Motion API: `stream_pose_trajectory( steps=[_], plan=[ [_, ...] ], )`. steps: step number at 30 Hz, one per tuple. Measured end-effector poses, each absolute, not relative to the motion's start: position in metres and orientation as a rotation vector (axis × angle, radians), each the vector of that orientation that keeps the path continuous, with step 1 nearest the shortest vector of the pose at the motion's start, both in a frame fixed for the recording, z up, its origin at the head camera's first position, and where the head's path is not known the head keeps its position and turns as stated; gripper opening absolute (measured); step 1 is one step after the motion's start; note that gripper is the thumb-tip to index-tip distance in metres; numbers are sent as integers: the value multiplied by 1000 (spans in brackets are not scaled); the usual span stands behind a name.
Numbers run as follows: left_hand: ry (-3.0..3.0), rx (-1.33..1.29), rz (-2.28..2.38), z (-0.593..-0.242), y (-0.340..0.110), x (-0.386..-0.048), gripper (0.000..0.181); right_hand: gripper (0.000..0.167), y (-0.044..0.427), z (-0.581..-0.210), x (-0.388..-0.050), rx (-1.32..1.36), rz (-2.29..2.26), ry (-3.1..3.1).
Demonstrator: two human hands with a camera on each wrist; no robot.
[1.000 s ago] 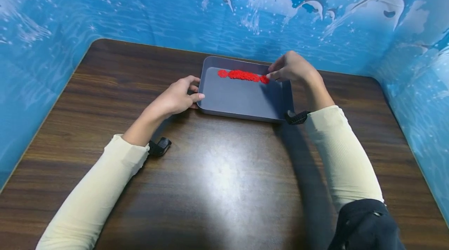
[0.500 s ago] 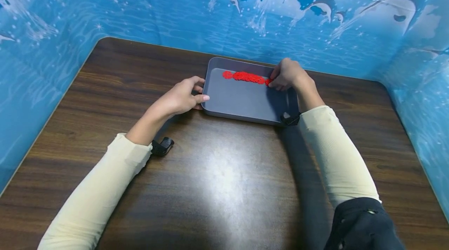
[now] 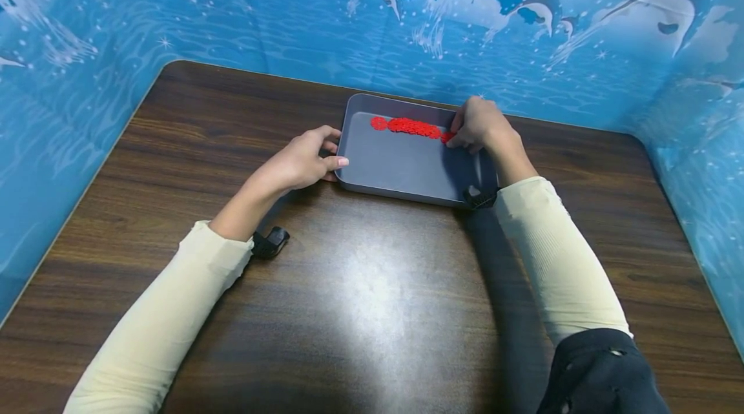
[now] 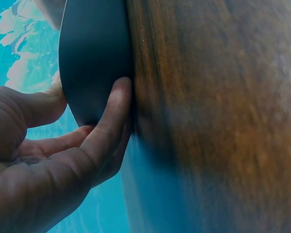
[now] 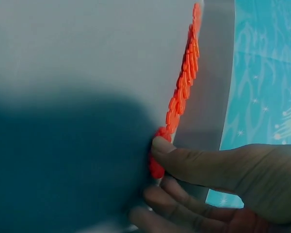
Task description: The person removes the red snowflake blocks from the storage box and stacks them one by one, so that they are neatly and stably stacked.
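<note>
A grey rectangular tray (image 3: 401,165) lies on the wooden table. My left hand (image 3: 302,157) holds its left edge, the thumb over the rim; in the left wrist view, other fingers (image 4: 106,121) lie against the tray's outer side. Along the tray's far side runs a row of thin red notched discs (image 3: 414,128), overlapping one another. One red disc (image 3: 379,123) lies at the row's left end. At the right end, my right hand (image 3: 484,124) pinches a small red disc (image 5: 156,167) with thumb and finger; the other fingers are partly hidden.
Blue curtains with dolphins (image 3: 261,26) hang behind and beside the table (image 3: 349,285). The tray's far edge lies close to the back curtain. A wrist camera (image 3: 272,243) sits under the left wrist, and another (image 3: 480,197) hangs over the tray's near right corner.
My right hand has shifted slightly left and nearer over the tray, its fingers lower at the end disc. My left hand keeps its hold on the tray. The head view has swung slightly.
</note>
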State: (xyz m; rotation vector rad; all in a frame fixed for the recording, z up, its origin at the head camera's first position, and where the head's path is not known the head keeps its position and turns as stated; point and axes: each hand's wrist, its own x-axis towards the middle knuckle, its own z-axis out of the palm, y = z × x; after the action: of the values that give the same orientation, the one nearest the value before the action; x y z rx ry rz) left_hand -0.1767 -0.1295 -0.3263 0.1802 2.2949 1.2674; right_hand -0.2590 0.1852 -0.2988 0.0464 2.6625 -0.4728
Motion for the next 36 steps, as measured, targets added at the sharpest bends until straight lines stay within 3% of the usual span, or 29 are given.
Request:
stream_pose_trajectory(
  steps=[9,20,36],
  plan=[
    [2303,195,1253,-326,-126,-177,65,27,189,-298,-256,42,-475,2678],
    [2288,202,1256,-329,-123,-176,65,10,196,-302,-253,47,-784,2595],
    [2285,175,1258,-325,-129,-175,64,22,221,-273,-248,74,-879,2493]
  ],
)
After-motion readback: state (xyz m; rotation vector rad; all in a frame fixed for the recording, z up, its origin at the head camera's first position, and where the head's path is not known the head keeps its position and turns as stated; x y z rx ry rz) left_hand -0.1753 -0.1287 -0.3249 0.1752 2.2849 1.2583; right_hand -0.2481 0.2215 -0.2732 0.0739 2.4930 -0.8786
